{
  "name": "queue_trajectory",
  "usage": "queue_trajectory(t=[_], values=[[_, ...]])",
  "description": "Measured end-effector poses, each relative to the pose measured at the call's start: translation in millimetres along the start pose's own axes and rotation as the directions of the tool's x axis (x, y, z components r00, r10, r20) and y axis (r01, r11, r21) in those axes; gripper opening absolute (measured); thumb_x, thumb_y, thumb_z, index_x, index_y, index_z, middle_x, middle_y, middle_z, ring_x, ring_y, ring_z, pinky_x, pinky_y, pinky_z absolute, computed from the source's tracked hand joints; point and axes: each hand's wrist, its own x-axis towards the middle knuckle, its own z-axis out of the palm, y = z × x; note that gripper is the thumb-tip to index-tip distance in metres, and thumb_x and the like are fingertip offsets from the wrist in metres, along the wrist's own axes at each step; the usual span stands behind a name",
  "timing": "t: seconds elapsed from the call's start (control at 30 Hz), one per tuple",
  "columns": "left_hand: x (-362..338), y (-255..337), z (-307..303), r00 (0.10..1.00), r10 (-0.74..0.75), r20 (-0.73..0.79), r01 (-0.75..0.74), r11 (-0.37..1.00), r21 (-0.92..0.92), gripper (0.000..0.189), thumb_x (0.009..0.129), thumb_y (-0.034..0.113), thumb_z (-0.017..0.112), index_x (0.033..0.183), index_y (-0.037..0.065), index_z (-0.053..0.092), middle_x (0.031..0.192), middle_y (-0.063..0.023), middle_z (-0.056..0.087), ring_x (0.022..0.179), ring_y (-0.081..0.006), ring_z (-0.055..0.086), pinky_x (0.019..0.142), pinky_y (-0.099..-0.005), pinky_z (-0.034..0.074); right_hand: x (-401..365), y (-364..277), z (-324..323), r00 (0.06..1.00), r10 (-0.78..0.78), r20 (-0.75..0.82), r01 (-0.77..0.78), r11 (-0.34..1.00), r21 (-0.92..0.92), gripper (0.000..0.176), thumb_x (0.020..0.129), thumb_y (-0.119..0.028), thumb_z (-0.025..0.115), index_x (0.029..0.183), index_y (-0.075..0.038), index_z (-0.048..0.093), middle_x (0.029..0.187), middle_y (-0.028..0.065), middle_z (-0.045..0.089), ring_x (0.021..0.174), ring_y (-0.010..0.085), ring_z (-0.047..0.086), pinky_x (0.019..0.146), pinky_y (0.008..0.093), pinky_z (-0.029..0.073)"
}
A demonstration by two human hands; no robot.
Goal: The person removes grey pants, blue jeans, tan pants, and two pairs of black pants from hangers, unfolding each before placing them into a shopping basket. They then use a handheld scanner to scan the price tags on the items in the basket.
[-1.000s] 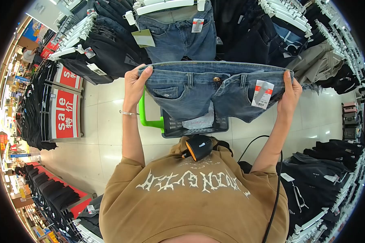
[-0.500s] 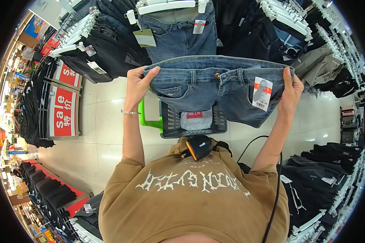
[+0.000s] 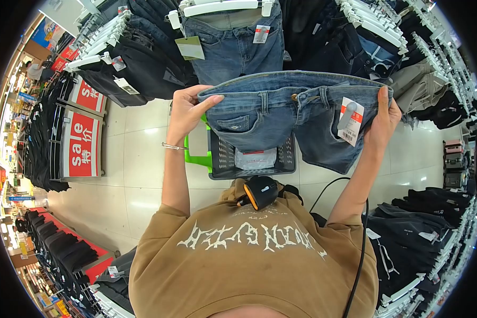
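Observation:
Stretched out between my two hands is a pair of blue jeans (image 3: 281, 124), its waistband level and its legs hanging down out of sight. My left hand (image 3: 190, 109) pinches the waistband's left end, thumb on the front. At the other end my right hand (image 3: 382, 119) grips the waistband with the thumb up. A white and red price tag (image 3: 351, 121) hangs from the front of the jeans near my right hand. Behind them another pair of blue jeans (image 3: 236, 50) hangs from a white hanger (image 3: 225, 7).
Below the held jeans stands a dark shopping basket (image 3: 252, 172) with a green handle and a white packet (image 3: 255, 158) inside. Racks of dark trousers (image 3: 138, 69) surround me. A red sale sign (image 3: 83, 146) stands left. A black cable (image 3: 361, 254) runs down my right side.
Both hands have shifted slightly right with the jeans. The left hand moved more, so the waistband is a little less spread and more of the basket's left side shows.

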Motion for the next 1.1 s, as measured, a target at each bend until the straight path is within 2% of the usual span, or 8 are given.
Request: queue_trajectory(t=[0.33,0.43,0.5,0.63,0.67,0.77,0.87,1.1], values=[[-2.3,-0.2,-1.6,0.998,0.016,-0.062,-0.018,1.000,-0.022,0.021,0.079,0.005,0.072,0.096,-0.006,0.066,0.079,-0.0050,0.067,0.067,-0.0047,0.059,0.059,-0.0159,0.046,-2.0,4.1,-8.8,1.000,0.007,0.008,-0.007,1.000,-0.019,0.020,0.092,-0.017,0.060,0.078,-0.003,0.065,0.073,-0.0040,0.060,0.064,0.0012,0.045,0.058,0.0187,0.036],[-2.8,0.5,0.3,0.991,0.034,-0.128,-0.041,0.998,-0.050,0.025,0.078,0.006,0.073,0.098,-0.005,0.066,0.073,-0.0001,0.064,0.061,-0.0013,0.053,0.054,-0.0138,0.040,-4.4,0.3,-7.1,0.998,0.062,0.023,-0.063,0.998,0.018,0.019,0.092,-0.016,0.060,0.079,-0.003,0.065,0.074,-0.0033,0.061,0.063,0.0016,0.048,0.058,0.0191,0.037],[-1.6,-3.5,-2.5,0.990,0.034,-0.138,-0.044,0.997,-0.066,0.026,0.078,0.007,0.073,0.100,-0.005,0.066,0.069,0.0024,0.061,0.058,0.0002,0.050,0.052,-0.0135,0.036,-6.6,-4.5,-2.1,0.980,0.197,0.014,-0.197,0.973,0.124,0.019,0.092,-0.016,0.059,0.079,-0.003,0.065,0.074,-0.0022,0.063,0.063,0.0024,0.051,0.058,0.0197,0.039],[1.1,-11.7,-6.2,0.981,0.025,-0.191,-0.054,0.987,-0.149,0.028,0.079,0.007,0.073,0.104,-0.004,0.065,0.062,0.0084,0.052,0.053,0.0029,0.039,0.048,-0.0136,0.026,-6.4,-0.3,-3.8,0.945,0.328,0.008,-0.322,0.923,0.210,0.017,0.091,-0.015,0.059,0.082,-0.002,0.065,0.080,0.0046,0.068,0.065,0.0080,0.061,0.058,0.0219,0.047],[0.9,-10.6,-5.2,0.983,0.029,-0.183,-0.063,0.981,-0.184,0.033,0.079,0.007,0.072,0.109,-0.004,0.062,0.064,0.0062,0.056,0.053,0.0031,0.042,0.048,-0.0130,0.027,-4.7,4.3,-7.1,0.947,0.319,0.026,-0.316,0.919,0.235,0.021,0.094,-0.017,0.054,0.086,0.000,0.064,0.081,0.0102,0.068,0.065,0.0153,0.066,0.058,0.0263,0.054],[-0.4,6.8,8.7,0.969,0.005,-0.249,-0.067,0.968,-0.242,0.039,0.080,0.007,0.072,0.115,-0.004,0.058,0.068,0.0020,0.062,0.055,0.0028,0.047,0.049,-0.0119,0.029,-5.4,3.8,-7.7,0.921,0.375,0.103,-0.389,0.882,0.265,0.024,0.094,-0.019,0.053,0.088,0.001,0.064,0.083,0.0114,0.069,0.065,0.0169,0.067,0.058,0.0269,0.055],[-0.1,-3.2,-3.9,0.985,0.021,-0.173,-0.055,0.979,-0.196,0.041,0.081,0.007,0.071,0.117,-0.004,0.056,0.073,-0.0025,0.065,0.060,0.0005,0.053,0.053,-0.0121,0.035,-6.7,1.3,-5.4,0.913,0.392,0.114,-0.408,0.868,0.282,0.026,0.094,-0.021,0.053,0.088,0.001,0.064,0.084,0.0123,0.069,0.066,0.0178,0.067,0.059,0.0274,0.055],[-1.9,3.3,3.8,0.985,-0.017,-0.171,-0.027,0.967,-0.255,0.037,0.081,0.006,0.070,0.115,-0.004,0.058,0.074,-0.0022,0.065,0.062,-0.0007,0.054,0.056,-0.0132,0.038,-6.2,0.7,-8.8,0.914,0.401,0.069,-0.403,0.866,0.296,0.023,0.093,-0.022,0.055,0.086,-0.001,0.064,0.082,0.0095,0.068,0.066,0.0169,0.066,0.060,0.0284,0.054]])
